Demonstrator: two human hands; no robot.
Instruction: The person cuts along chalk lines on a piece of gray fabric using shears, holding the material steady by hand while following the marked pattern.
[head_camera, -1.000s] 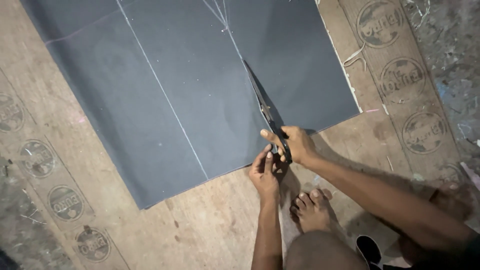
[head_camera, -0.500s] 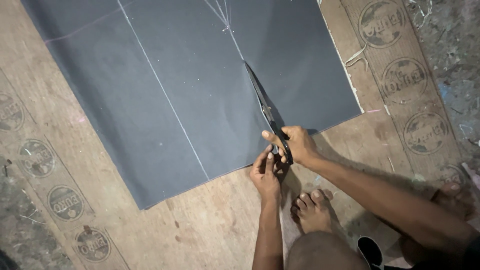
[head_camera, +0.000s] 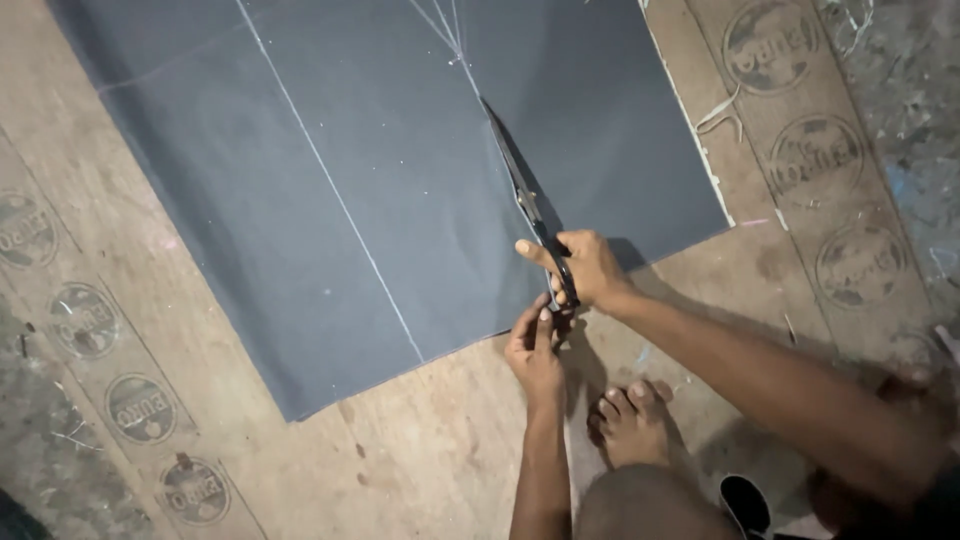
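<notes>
So from my feed, the right hand (head_camera: 590, 268) is wrapped around the handles of a pair of scissors (head_camera: 530, 210), fingers through the loops. I can't really see the handles, the hand covers most of them, and the dark blades blend into the dark grey fabric (head_camera: 380, 170), so it's hard to say how far apart the blades are. They run up along a white chalk line (head_camera: 470, 70) toward a spot near the top edge where a few chalk lines meet.

The left hand (head_camera: 535, 350) sits just below the scissors, fingertips pinching or pressing the fabric's near edge right at the cut. Can't tell which, the thumb side is hidden.

The fabric lies flat on a plywood sheet (head_camera: 420, 450) on the floor. Its top and its upper left corner are cut off by the picture. A second, longer chalk line (head_camera: 330, 190) crosses it diagonally, well left of the scissors.

The right fabric edge has a pale strip along it, with a few scraps (head_camera: 722, 112) just beside it on the board. Round stamps (head_camera: 140, 408) on the plywood are partly worn.

A bare foot (head_camera: 635, 425) rests on the board just below the hands, and something black (head_camera: 745, 503) pokes in at the bottom edge, can't make out what.

Open room: lots of bare plywood left of and below the fabric's lower left corner; the right side is tighter, with the forearm across it.
</notes>
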